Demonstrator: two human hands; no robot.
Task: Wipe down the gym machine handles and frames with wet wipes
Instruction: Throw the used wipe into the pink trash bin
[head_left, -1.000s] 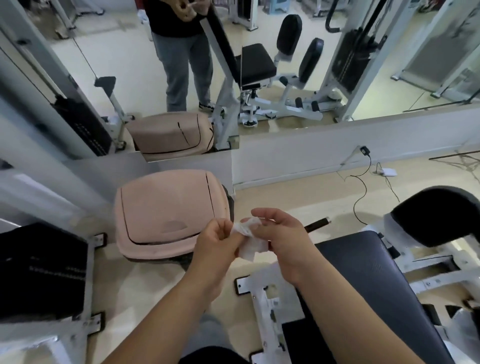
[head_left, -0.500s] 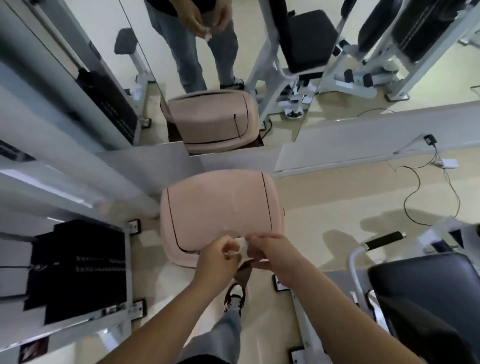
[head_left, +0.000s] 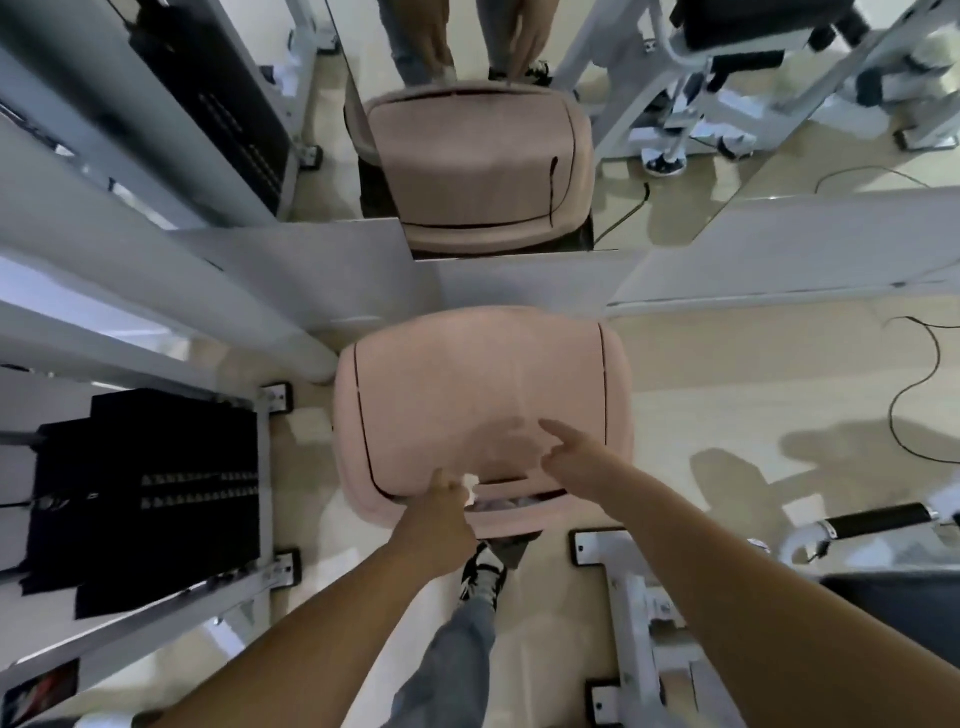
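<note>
Nearest the camera, a grey trouser leg and a black-and-white sneaker (head_left: 483, 571) step toward the base of a pink swing-lid bin (head_left: 483, 395), flanked by white machine frame (head_left: 639, 613) on the right and a black weight stack (head_left: 150, 493) on the left. Two bare forearms reach forward over the floor. The left hand (head_left: 439, 512) pinches a crumpled white wet wipe (head_left: 470, 486) between thumb and fingertips, holding it right at the near edge of the bin's lid, where a dark slot shows the flap tipped slightly inward. The right hand (head_left: 563, 457) is extended with fingers straight and spread, holding nothing, its fingertips on or just above the lid; motion blur makes contact hard to confirm.

The step in hand appears to be disposal of a used wipe rather than wiping itself. The next move likely calls for the right hand to press the flap further down while the left pushes the wipe through the gap and lets go; a fresh wipe would then be needed for the handles.

To the right, a black foam handle (head_left: 878, 522) on a white bar lies well apart from both hands. Beyond the bin, a wall mirror (head_left: 675, 197) reflects the bin, the person's legs and more white machines.
</note>
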